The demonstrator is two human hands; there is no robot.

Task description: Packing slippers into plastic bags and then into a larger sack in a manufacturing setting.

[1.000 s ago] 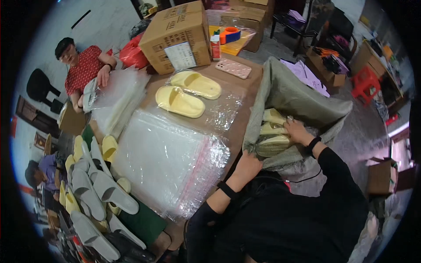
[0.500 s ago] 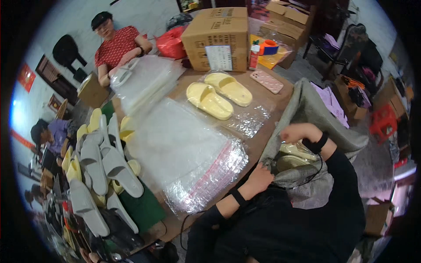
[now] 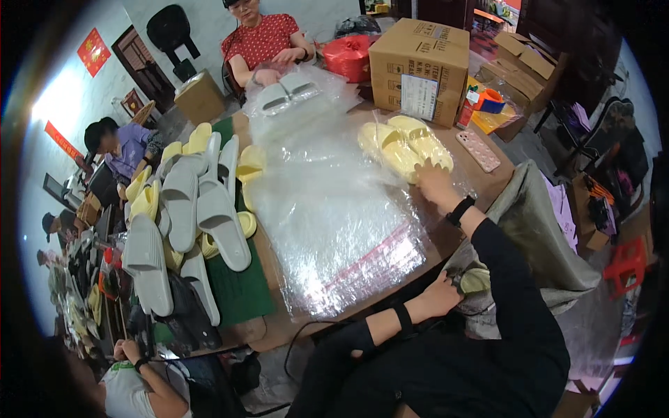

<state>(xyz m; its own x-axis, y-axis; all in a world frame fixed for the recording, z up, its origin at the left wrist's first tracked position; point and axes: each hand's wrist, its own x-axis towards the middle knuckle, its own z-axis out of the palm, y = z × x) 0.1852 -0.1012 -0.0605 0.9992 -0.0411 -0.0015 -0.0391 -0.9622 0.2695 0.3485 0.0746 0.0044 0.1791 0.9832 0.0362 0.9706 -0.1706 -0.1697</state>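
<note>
My right hand [image 3: 436, 184] reaches over the table, fingers spread at the near ends of a pair of pale yellow slippers [image 3: 398, 148]. The slippers lie side by side in a clear plastic bag. Down at the table's near edge, my left hand [image 3: 440, 296] is closed on the rim of a grey-green woven sack [image 3: 524, 209]. A wrapped yellow slipper [image 3: 475, 280] shows in the sack's mouth. Left of the bagged pair is a stack of clear plastic bags [image 3: 334, 209] with pink-striped edges.
Grey slippers [image 3: 182, 205] and yellow ones are heaped at the left on a green mat [image 3: 244, 296]. A cardboard box [image 3: 418, 66], red plastic roll [image 3: 347, 57] and pink phone [image 3: 478, 151] sit at the back. Across the table, a person in red [image 3: 268, 45] handles bagged grey slippers [image 3: 289, 90].
My right hand has left the sack and moved up and left to the bagged yellow slippers. My left hand stays by the sack. The whole view has shifted.
</note>
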